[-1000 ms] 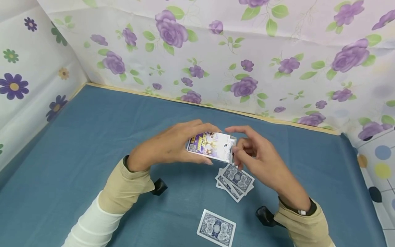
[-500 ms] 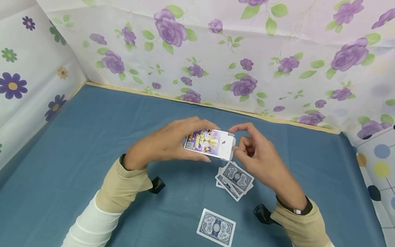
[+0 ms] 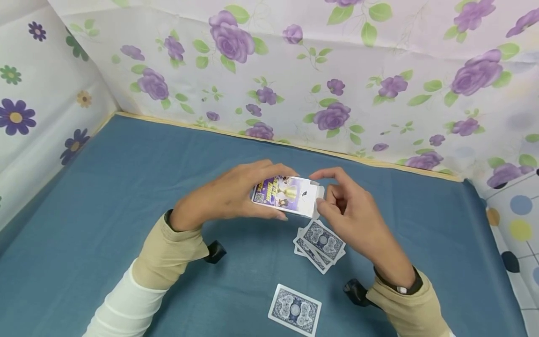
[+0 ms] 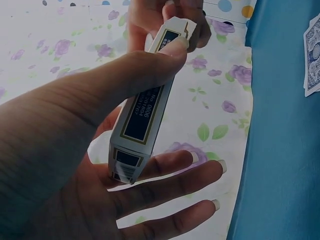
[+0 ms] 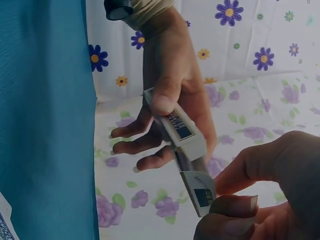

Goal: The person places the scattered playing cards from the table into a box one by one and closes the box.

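Note:
My left hand [image 3: 236, 192] grips a playing-card box [image 3: 278, 193] by its long edges, thumb on one side and a finger on the other. The box is white and purple with a gold trophy print; its narrow side [image 4: 142, 115] is dark blue with white print. In the left wrist view, the other fingers spread below it. At the box's right end, my right hand [image 3: 351, 213] pinches a white end flap [image 5: 199, 190] between thumb and curled fingers. The flap stands out from the box end. The inside of the box is hidden.
A small fanned pile of blue-backed playing cards [image 3: 323, 241] lies face down just below the right hand. One more card [image 3: 294, 310] lies nearer the front. The blue cloth [image 3: 168, 150] meets a flowered curtain [image 3: 269, 61] at the back.
The box has moved slightly left and away and tilted, so its printed face shows more plainly. The end flap has turned outward under the right hand. The cards on the cloth have stayed put.

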